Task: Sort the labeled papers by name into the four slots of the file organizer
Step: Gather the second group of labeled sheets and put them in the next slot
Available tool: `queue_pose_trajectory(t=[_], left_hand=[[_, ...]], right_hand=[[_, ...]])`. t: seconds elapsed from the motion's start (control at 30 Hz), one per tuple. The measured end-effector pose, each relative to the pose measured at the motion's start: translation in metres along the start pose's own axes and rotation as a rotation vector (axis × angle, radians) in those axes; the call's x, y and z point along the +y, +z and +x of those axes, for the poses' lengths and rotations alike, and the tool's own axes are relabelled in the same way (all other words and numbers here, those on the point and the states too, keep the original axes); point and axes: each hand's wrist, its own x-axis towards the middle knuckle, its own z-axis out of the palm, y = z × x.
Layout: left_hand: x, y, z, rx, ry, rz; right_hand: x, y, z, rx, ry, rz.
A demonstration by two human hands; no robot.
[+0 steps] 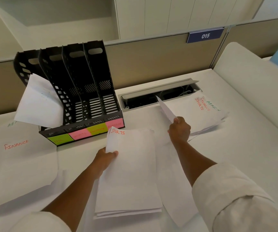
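- My left hand (107,155) pinches the left edge of a stack of papers (131,173), thumb on top; the top sheet reads "SPORTS" in red at its far corner.
- My right hand (179,129) is closed on the near end of a single sheet (165,109), which tilts up and away from me; I cannot read a label on it.
- Beyond my left hand, on the white tabletop (235,156), stands the black file organizer (78,91), with coloured notes along the front of its four slots: "HR" on green at the far left, then pink, yellow-green and pink ones too blurred to read surely.
- One loose paper (37,102) leans out of the leftmost slot; the other three slots look empty.
- Just past my right hand lies a fanned pile (205,114) showing "SPORTS", "FINANCE" and "ADMIN".
- Well to the left of my left hand lie more sheets, the top one marked "FINANCE" (16,144).
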Motion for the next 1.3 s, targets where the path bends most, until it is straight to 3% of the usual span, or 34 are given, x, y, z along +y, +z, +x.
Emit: queue_pose_trajectory(t=[0.23,0.4,0.53,0.67,0.83,0.97,1.17,1.3], left_hand=[[-0.004,-0.01,-0.006,0.034,-0.027,-0.013],[-0.01,-0.02,-0.008,0.037,0.012,-0.025],[-0.013,-0.028,-0.013,0.019,0.035,-0.081],[-0.015,-0.036,-0.014,0.039,0.001,-0.156],[-0.022,-0.047,-0.022,0.021,0.006,-0.357],[-0.022,-0.044,-0.023,0.05,0.073,-0.4],[-0.026,-0.051,-0.022,-0.172,0.181,-0.727],[-0.037,-0.051,-0.019,-0.044,0.107,-0.284]], right_hand=[[-0.021,0.01,-0.041,-0.128,-0.087,0.47],[-0.022,0.015,-0.081,-0.263,0.11,0.74],[-0.002,0.014,-0.104,-0.574,0.113,0.63],[0.019,0.014,-0.112,-0.81,-0.039,0.294],[0.024,0.023,-0.116,-0.888,-0.128,0.022],[0.024,0.028,-0.117,-0.845,-0.133,-0.008],[0.029,0.026,-0.114,-0.789,0.0,0.092],[0.029,0.025,-0.113,-0.883,0.008,0.065]])
